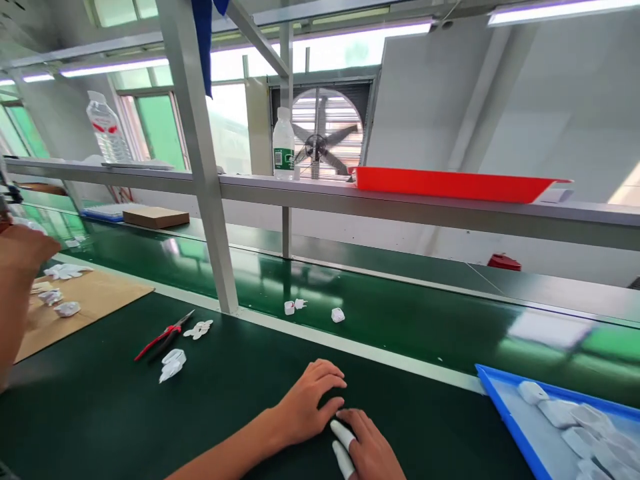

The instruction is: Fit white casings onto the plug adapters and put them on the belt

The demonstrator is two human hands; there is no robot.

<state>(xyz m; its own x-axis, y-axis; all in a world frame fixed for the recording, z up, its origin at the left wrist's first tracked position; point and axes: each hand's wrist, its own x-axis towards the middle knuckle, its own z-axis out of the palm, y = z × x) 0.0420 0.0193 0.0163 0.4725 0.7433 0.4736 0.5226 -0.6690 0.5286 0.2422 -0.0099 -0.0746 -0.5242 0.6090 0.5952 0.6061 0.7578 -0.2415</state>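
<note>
My left hand (306, 400) lies palm down on the dark green table mat (100, 413), its fingers loosely spread and nothing in it. My right hand (371, 448) rests just right of it at the bottom edge. Two of its fingers wear white finger cots (342, 432), and their tips touch the side of my left hand. I see nothing held in the right hand, which is partly cut off by the frame. Red-handled cutters (163, 337) lie to the left, beside small white pieces (199, 329) and a further white piece (173, 365).
Small white plug parts (338, 315) lie on the green conveyor belt (400, 313) beyond a metal post (210, 200). A blue tray (500, 393) of white parts sits at the right. Another person's arm (15, 280) reaches over a cardboard sheet (100, 297) at the left. A red tray (450, 183) and a bottle (283, 143) stand on the shelf.
</note>
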